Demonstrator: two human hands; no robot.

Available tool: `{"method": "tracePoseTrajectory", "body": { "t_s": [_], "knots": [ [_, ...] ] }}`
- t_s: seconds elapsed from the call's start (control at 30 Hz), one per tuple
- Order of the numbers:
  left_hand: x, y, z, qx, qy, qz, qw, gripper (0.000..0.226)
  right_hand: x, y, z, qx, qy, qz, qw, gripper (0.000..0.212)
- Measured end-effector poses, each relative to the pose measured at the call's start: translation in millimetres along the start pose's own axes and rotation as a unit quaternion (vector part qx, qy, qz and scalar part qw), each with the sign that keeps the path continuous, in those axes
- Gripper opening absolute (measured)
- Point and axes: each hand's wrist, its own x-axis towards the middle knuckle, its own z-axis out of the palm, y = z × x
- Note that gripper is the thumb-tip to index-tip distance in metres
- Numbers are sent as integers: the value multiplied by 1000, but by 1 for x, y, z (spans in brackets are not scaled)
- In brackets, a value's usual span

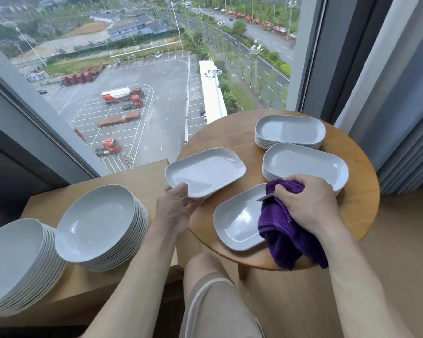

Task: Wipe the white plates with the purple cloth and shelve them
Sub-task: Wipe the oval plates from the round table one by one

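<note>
L hand (pixel 178 211) pinches rim of oblong plate (pixel 205 173), lifted clear of table (pixel 362 191), prob. for shelving; R hand (pixel 308 203) grips cloth (pixel 286 228) over next plate (pixel 239 220), ready to wipe; stacks (pixel 291 130) wait behind.

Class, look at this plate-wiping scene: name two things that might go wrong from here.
1. The left hand pinches the rectangular plate by one corner only; it might slip or tip.
2. The plate under the purple cloth overhangs the round table edge; pressure from the right hand might flip it off.
</note>
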Motion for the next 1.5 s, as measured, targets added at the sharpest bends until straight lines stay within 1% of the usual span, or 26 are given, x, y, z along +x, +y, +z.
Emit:
{"method": "tracePoseTrajectory", "body": {
  "t_s": [0.07, 0.13, 0.3, 0.4, 0.47, 0.57, 0.63, 0.77, 0.83, 0.93, 0.97, 1.03, 1.07, 1.1, 1.17, 1.2, 1.23, 1.3, 1.33, 1.4, 1.5],
  "knots": [
    [-21, 0, -4, -44, -50, -32, 997, 48, -2, -5, -1, 8, 9, -19, 1000, 10],
    [-43, -2, -6, -85, -93, -48, 991, 60, -4, -13, -2, 17, 13, -39, 999, 9],
    [-78, -17, -25, -114, -141, -71, 981, 62, -18, -36, -3, 34, -3, -92, 995, 5],
    [-96, -24, -38, -128, -169, -92, 973, 82, -30, -51, 1, 28, -8, -116, 993, 3],
    [-104, -28, -46, -148, -202, -100, 963, 87, -40, -58, 11, 1, -10, -134, 991, 6],
    [-114, -31, -54, -179, -252, -118, 943, 86, -53, -55, 36, -83, -18, -161, 983, 14],
    [-118, -31, -61, -170, -275, -122, 939, 89, -60, -50, 53, -138, -20, -175, 975, 17],
    [-125, -31, -79, -143, -308, -131, 931, 87, -82, -41, 66, -153, -39, -185, 970, 20],
    [-124, -34, -85, -130, -326, -131, 927, 85, -96, -39, 65, -147, -58, -196, 968, 30],
    [-124, -43, -90, -125, -356, -124, 918, 90, -119, -35, 59, -169, -76, -203, 961, 44],
    [-127, -48, -89, -125, -372, -122, 912, 85, -127, -34, 57, -178, -73, -203, 960, 46],
    [-142, -60, -85, -122, -391, -121, 904, 63, -143, -32, 50, -187, -63, -205, 959, 48],
    [-150, -66, -83, -129, -390, -132, 902, 57, -153, -32, 46, -187, -62, -209, 958, 47],
    [-159, -72, -80, -145, -389, -153, 897, 62, -163, -31, 42, -189, -63, -218, 955, 46],
    [-174, -83, -73, -182, -353, -190, 898, 77, -186, -30, 35, -198, -74, -249, 945, 42],
    [-182, -88, -69, -196, -326, -194, 904, 77, -198, -30, 33, -202, -84, -264, 939, 41],
    [-190, -94, -67, -196, -294, -192, 916, 72, -210, -29, 30, -206, -96, -276, 934, 40],
    [-207, -105, -64, -170, -224, -182, 942, 53, -230, -26, 22, -205, -120, -295, 925, 38],
    [-214, -109, -62, -162, -209, -179, 948, 50, -237, -23, 18, -202, -130, -302, 922, 36],
    [-227, -114, -63, -162, -200, -194, 947, 59, -247, -17, 9, -201, -156, -309, 916, 34],
    [-234, -118, -76, -168, -196, -209, 943, 65, -257, -9, 6, -202, -192, -320, 905, 34]
  ]
}}
